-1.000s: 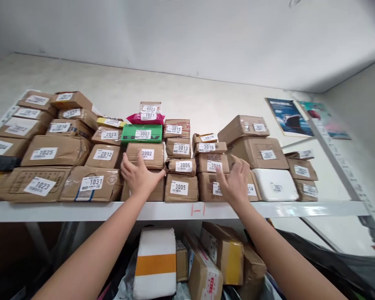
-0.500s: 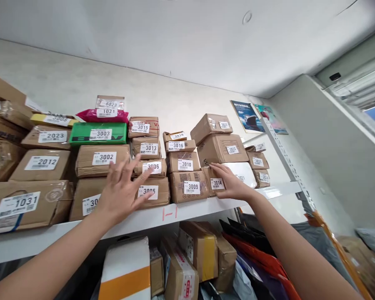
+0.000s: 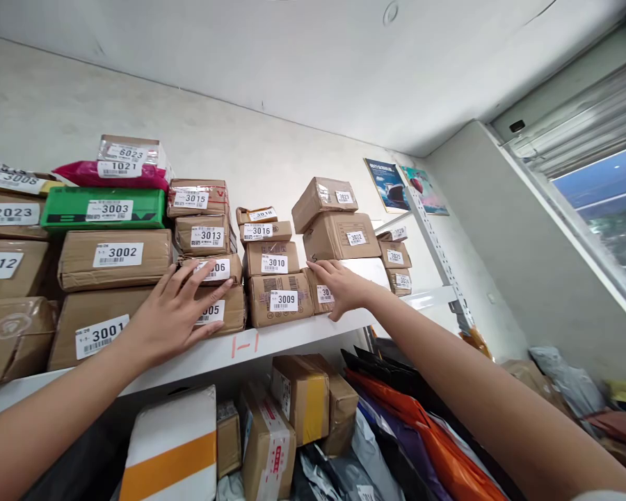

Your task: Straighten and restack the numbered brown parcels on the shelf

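The left hand [image 3: 172, 313] lies flat, fingers [image 3: 201, 273] spread and gripping nothing, across the fronts of the box labelled 3005 [image 3: 224, 313] and the box labelled 3006 [image 3: 219, 268] on the white shelf [image 3: 292, 335]. The right hand [image 3: 340, 287] presses open-palmed, holding nothing, against a small box [image 3: 320, 292] on the bottom row, just right of the box labelled 3009 [image 3: 280, 299]. A white parcel [image 3: 368, 268] sits just behind that hand. Loose parcels crowd the space beneath the shelf.
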Tool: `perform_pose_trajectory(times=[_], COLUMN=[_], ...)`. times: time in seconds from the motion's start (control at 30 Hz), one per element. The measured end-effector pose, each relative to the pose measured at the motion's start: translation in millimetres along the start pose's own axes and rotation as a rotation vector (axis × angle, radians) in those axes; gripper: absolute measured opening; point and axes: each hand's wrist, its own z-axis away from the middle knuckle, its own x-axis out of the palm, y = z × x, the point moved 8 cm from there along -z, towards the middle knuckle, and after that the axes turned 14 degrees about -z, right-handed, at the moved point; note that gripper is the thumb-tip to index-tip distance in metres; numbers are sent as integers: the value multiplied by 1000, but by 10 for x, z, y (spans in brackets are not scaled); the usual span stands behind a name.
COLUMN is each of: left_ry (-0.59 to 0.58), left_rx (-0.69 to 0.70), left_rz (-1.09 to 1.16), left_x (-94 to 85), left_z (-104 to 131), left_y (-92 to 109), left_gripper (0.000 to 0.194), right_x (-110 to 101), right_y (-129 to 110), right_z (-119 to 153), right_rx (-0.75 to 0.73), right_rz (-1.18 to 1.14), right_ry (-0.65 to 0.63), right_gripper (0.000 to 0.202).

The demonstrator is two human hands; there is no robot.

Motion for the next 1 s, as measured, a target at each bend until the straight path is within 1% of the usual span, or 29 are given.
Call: perform_pose_trajectory(times=[0.07, 0.17, 0.23, 0.33, 0.4, 0.43, 0.53, 0.57, 0.6, 0.63, 0.7, 0.73, 0.8, 0.87, 0.93, 0.97, 1.0], left_ry=[0, 33, 48, 28, 4, -20, -155, -220, -292, -368, -494, -539, -626, -761, -914, -964, -984], left_rx=[22, 85, 111, 110, 115, 114, 41, -1, -41, -76, -113, -103, -56, -20, -37, -51, -60], left_rz=[-45, -164, -227, -255, -256, -256, -254, -242, -220, -186, -94, -47, 15, 50, 50, 38, 19], left_x=[-8, -69, -133, -230, -286, -301, -278, -242, -192, -128, 13, 83, 227, 388, 529, 571, 592], left_z=[-18, -54, -88, -176, -288, -370, -740, -897, -1063, -1233, -1567, -1726, -1984, -2118, -2141, -2141, -2148], left_y=[15, 82, 123, 135, 116, 92, -65, -131, -190, -235, -265, -247, -178, -110, -84, -80, -78], left_gripper=[63, 54, 50, 48, 50, 51, 61, 67, 76, 86, 104, 107, 105, 98, 93, 92, 90], right_x=[-48, -111, -107, -78, -99, -127, -304, -377, -433, -462, -416, -356, -223, -133, -106, -110, -120], right_y=[-6, -16, -16, -48, -77, -82, -41, -19, 1, 15, 21, 15, 12, 21, 30, 26, 8], right_z=[-6, -27, -37, -16, 30, 57, 119, 123, 115, 92, 10, -37, -126, -187, -210, -206, -192], right_rx=[-31, -74, -77, -116, -172, -198, -224, -220, -214, -209, -199, -197, -178, -156, -148, -153, -174], right_rz=[20, 24, 48, 87, 97, 102, 112, 106, 92, 75, 49, 44, 31, -5, -47, -54, -46], right_ry=[23, 49, 54, 86, 130, 148, 213, 235, 245, 234, 148, 89, -16, -69, -72, -58, -39], right_gripper=[128, 116, 117, 118, 117, 112, 84, 81, 85, 96, 120, 125, 124, 121, 117, 115, 115])
